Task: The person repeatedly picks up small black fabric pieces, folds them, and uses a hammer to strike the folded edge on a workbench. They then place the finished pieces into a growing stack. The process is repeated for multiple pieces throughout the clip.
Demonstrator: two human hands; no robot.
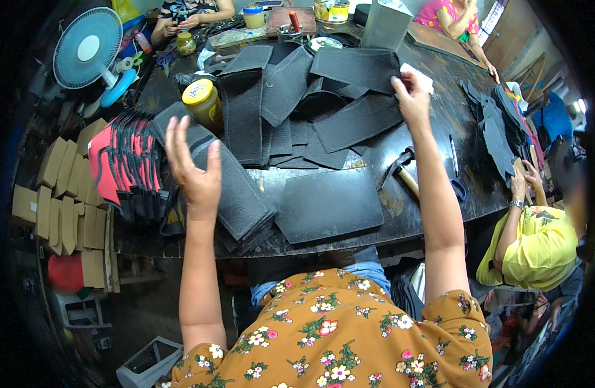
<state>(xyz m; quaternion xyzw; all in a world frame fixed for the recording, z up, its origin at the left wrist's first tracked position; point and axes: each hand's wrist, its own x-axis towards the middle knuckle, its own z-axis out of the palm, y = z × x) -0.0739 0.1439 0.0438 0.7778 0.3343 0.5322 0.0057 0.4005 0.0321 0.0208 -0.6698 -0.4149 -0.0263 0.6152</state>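
My left hand [192, 171] is raised with fingers spread and holds nothing. It hovers over a stack of long black textured panels [236, 194] at the table's front left. My right hand [414, 100] reaches to the pile's far right, thumb and fingers closed on the edge of a black panel [355, 68]. Under it lie several more loose black panels [359, 119], overlapping in a heap. A smooth dark rectangular board [330, 205] lies flat in front of me. Beside my right forearm is a hammer [408, 181], its head partly dark against the table.
Left stand red-and-black stacked pieces [126, 158], a yellow-lidded jar [203, 103] and a fan [87, 48]. A metal container [385, 26] stands behind the heap. Blue-handled scissors [458, 189] and black cut pieces [488, 129] lie right. A person in yellow [537, 246] works nearby.
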